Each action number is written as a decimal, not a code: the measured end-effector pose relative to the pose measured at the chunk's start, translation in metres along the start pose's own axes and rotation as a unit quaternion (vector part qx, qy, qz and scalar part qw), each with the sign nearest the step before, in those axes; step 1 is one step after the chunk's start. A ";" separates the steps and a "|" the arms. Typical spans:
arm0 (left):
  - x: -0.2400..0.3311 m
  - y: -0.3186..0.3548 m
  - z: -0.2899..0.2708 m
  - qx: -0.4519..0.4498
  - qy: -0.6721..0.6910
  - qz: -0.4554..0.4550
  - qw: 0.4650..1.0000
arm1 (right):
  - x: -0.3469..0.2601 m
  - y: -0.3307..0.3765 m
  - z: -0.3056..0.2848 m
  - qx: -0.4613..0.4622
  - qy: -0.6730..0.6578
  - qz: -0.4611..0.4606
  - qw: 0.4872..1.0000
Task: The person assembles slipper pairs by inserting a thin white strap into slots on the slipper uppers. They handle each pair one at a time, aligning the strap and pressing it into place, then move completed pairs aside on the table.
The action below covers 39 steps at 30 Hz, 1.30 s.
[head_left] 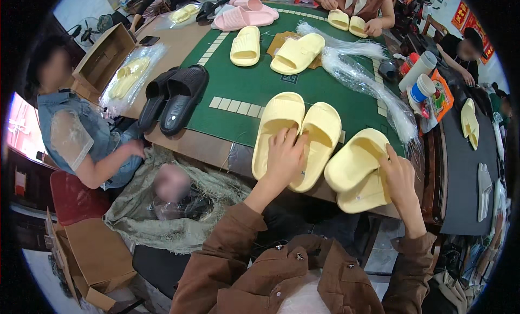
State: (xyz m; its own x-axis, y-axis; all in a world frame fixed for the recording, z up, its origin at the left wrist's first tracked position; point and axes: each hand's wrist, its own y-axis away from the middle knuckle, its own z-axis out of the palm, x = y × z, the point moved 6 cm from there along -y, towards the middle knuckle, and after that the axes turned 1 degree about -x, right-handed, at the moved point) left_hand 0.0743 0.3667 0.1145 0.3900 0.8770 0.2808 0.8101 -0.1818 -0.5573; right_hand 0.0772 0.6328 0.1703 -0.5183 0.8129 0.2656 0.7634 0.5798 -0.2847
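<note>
My left hand [284,158] pinches together the inner sides of two pale yellow slide slippers, the left slipper [280,112] and the right slipper [325,131]. They lie side by side over the near table edge, toes pointing away from me. My right hand [400,181] is closed on the right side of another yellow pair. In that pair an upper slipper [352,161] partly covers a lower slipper [362,197]. The fingertips of my right hand are partly hidden behind the slippers.
Ahead on the green mat [230,119] are a yellow slipper [245,46], another pair [297,54] and clear plastic bundles [346,62]. Black slippers [184,100] sit left. A cup [422,89] stands right. One person [81,135] sits left; another person's hands [374,27] hold slippers opposite.
</note>
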 end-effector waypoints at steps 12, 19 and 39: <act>0.000 -0.010 0.001 -0.075 -0.044 -0.007 0.996 | 0.005 -0.031 -0.004 0.042 -0.094 -0.044 0.994; -0.001 -0.006 0.005 -0.069 -0.009 -0.034 0.997 | 0.007 -0.026 0.016 0.086 -0.189 -0.011 0.978; -0.023 -0.018 0.015 -0.002 -0.040 -0.018 0.999 | -0.006 -0.025 0.015 0.062 -0.183 0.043 0.980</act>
State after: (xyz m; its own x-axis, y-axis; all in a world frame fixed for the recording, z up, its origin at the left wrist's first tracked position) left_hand 0.0439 0.3564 0.1060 0.3245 0.9158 0.2368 0.8251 -0.1516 -0.5443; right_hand 0.0554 0.6141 0.1616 -0.5756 0.8109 -0.1057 0.7690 0.4928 -0.4071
